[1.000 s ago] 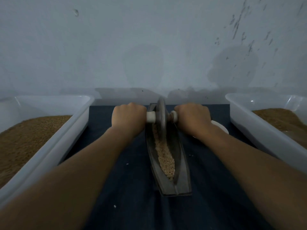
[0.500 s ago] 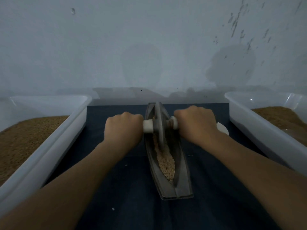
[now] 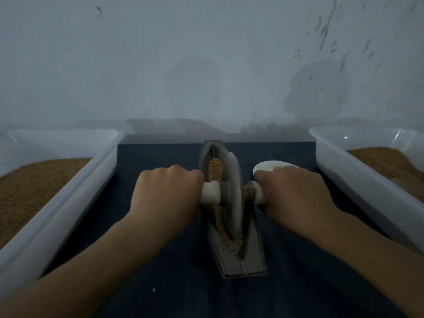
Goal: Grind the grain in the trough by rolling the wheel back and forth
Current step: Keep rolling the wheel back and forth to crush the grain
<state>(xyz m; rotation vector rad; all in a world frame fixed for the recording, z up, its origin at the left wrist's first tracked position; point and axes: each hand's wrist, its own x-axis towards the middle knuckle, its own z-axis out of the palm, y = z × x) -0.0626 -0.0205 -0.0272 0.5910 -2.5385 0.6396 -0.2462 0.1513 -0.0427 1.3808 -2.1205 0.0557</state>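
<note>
The wheel (image 3: 232,198) has rolled nearer along the trough (image 3: 252,260) — grain (image 3: 215,168) now shows beyond it.

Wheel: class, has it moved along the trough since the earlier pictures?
Yes. The wheel rolled toward the camera, from the far end of the trough to about its middle.

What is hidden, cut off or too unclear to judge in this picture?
All in the head view:
The handle ends: covered by the left hand and right hand gripping them.
The white dish: partly behind the right hand; contents unseen.
The left tray and right tray: cut off by the picture's side edges.
The grain beneath the wheel: hidden by it; fineness unclear in dim light.
</note>
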